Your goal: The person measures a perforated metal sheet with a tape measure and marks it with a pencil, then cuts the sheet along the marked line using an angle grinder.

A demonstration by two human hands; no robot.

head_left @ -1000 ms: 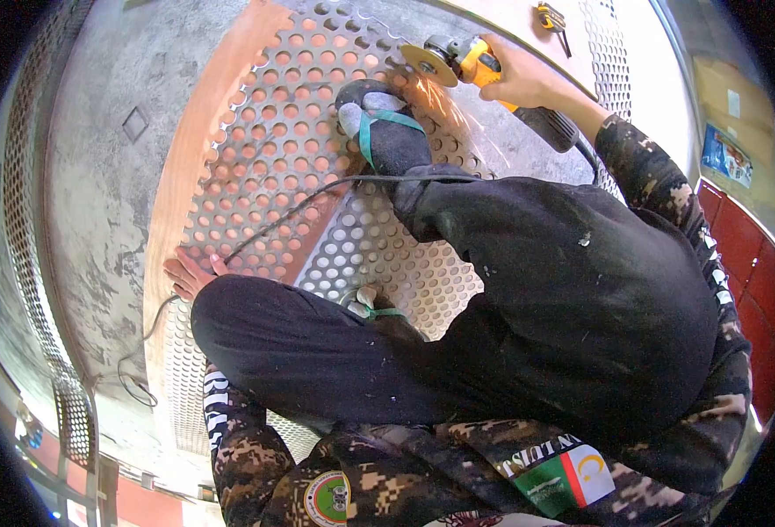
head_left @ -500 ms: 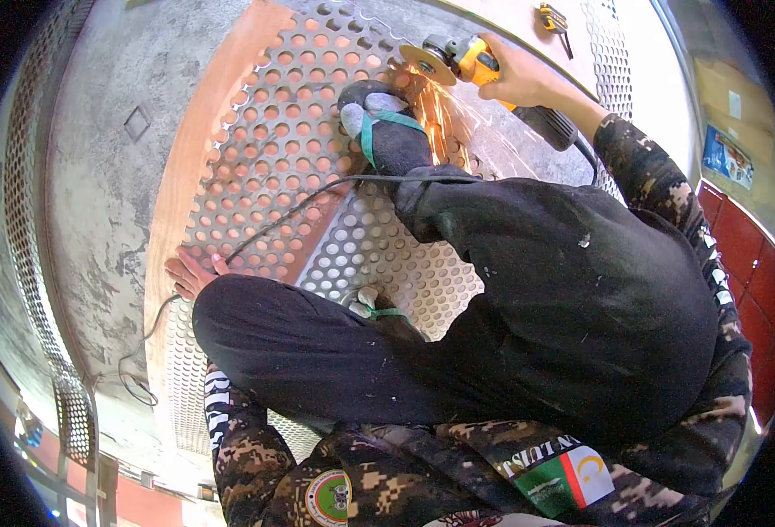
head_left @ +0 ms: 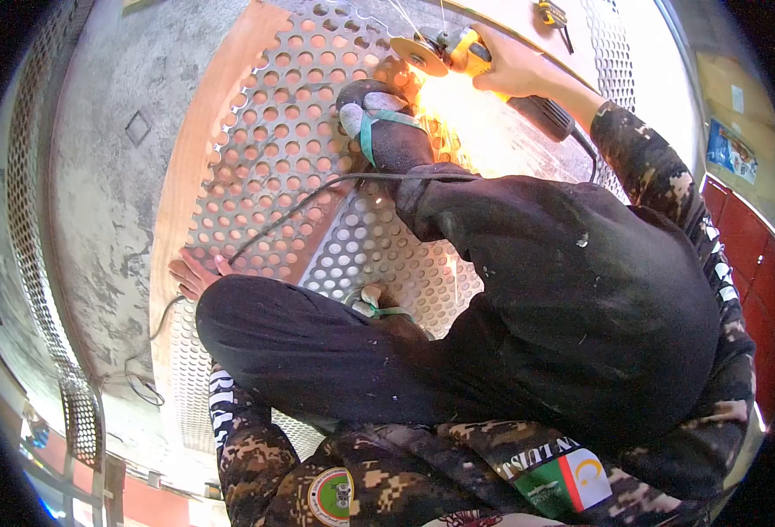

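My right hand (head_left: 521, 68) is wrapped round a yellow and black angle grinder (head_left: 469, 55) at the top of the view. Its tan disc (head_left: 419, 56) meets the perforated metal sheet (head_left: 286, 145) near the sheet's far edge. Bright sparks (head_left: 462, 110) stream from the disc back toward my leg. Flat on the left edge of the sheet and the board beneath lies my left hand (head_left: 196, 274), fingers spread, holding nothing. My foot (head_left: 389, 132), in a teal-strapped sandal, presses on the sheet close to the sparks.
A reddish wooden board (head_left: 196, 149) lies under the sheet. The black power cord (head_left: 304, 204) runs over my leg and across the sheet. A tape measure (head_left: 552, 16) rests at the top right. Another perforated strip (head_left: 32, 237) stands along the left.
The spark stream has grown much brighter and wider, and some sparks now fly upward too. My right hand and the grinder have shifted slightly left. My left hand stays in place.
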